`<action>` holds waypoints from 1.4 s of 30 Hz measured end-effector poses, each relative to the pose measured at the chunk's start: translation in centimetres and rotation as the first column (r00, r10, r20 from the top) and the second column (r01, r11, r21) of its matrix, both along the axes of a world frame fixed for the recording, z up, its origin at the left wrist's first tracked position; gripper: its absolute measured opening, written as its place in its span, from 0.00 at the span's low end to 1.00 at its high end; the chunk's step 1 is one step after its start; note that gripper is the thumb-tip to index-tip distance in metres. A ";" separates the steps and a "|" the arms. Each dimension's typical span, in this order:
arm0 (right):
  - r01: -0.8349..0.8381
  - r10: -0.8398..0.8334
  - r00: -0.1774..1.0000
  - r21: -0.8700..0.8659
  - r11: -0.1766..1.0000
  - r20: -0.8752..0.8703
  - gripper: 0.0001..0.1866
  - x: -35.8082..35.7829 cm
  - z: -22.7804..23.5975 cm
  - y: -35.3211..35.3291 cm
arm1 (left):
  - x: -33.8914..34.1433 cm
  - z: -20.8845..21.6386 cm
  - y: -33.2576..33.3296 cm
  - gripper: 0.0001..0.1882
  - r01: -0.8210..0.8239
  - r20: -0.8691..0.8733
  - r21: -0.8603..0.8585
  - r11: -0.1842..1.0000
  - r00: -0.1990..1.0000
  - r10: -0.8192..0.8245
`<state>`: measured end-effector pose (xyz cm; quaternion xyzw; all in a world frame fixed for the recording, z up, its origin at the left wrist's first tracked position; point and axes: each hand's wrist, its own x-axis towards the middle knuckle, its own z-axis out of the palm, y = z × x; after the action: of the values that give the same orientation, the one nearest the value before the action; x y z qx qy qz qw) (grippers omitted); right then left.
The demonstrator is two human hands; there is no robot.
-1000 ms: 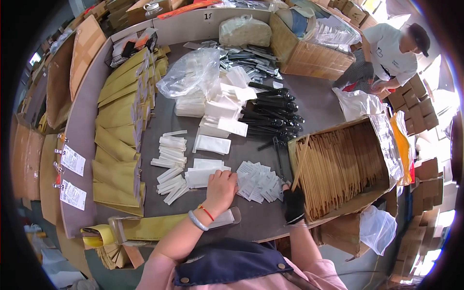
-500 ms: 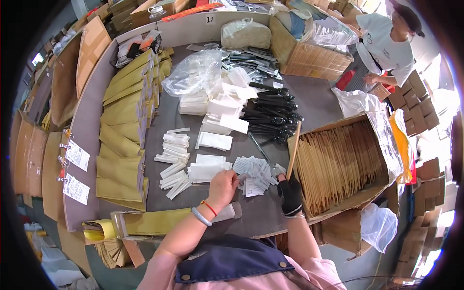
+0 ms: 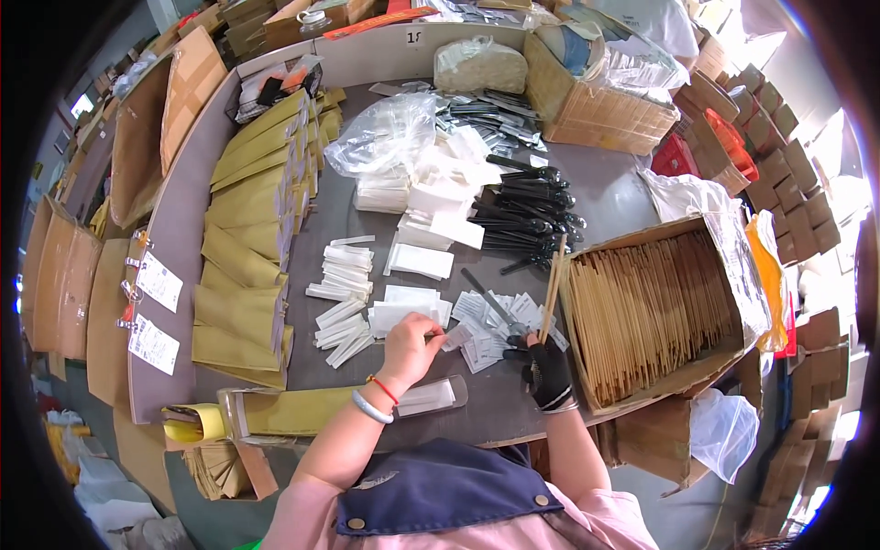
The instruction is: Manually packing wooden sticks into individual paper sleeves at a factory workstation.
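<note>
My left hand, bare with bracelets at the wrist, is pinched on a small pale paper slip just left of the loose printed slips. My right hand, in a black fingerless glove, grips wooden chopsticks that point up and away. A dark plastic spoon also runs into its fingers, its handle toward the far left. Folded white napkins lie beyond my left hand. Right of my gloved hand stands a cardboard box filled with chopsticks.
Black wrapped spoons and stacked white packets lie farther back. White strips and overlapping yellow envelopes are on the left. Another cardboard box stands at the back. A yellow holder lines the near edge.
My left hand has drawn leftward from the slips with one in its fingers. Two chopsticks now show above my right hand. The view has shifted, and the co-worker at right is mostly out of it.
</note>
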<state>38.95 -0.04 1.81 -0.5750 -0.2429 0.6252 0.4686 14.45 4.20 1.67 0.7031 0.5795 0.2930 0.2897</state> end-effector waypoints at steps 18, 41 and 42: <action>-0.671 0.600 0.572 -0.103 0.735 0.559 0.12 -2.6 -0.9 -2.6 | -6.5 0.1 -13.1 0.22 0.341 -0.446 0.157 0.927 0.862 -0.242; -0.950 0.147 0.218 0.175 0.259 0.965 0.17 -8.9 -2.0 -3.1 | -8.0 -0.4 -11.4 0.38 0.216 -0.240 0.055 0.975 0.951 -0.197; -0.939 0.181 0.297 0.251 0.237 0.938 0.15 -9.4 -1.5 -3.1 | -7.3 -0.1 -11.2 0.38 0.225 -0.210 0.052 0.973 0.955 -0.209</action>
<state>29.50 -3.11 0.33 -0.3302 -0.8825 0.2625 0.2080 7.11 -6.98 1.58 0.7992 0.5138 0.2077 0.2325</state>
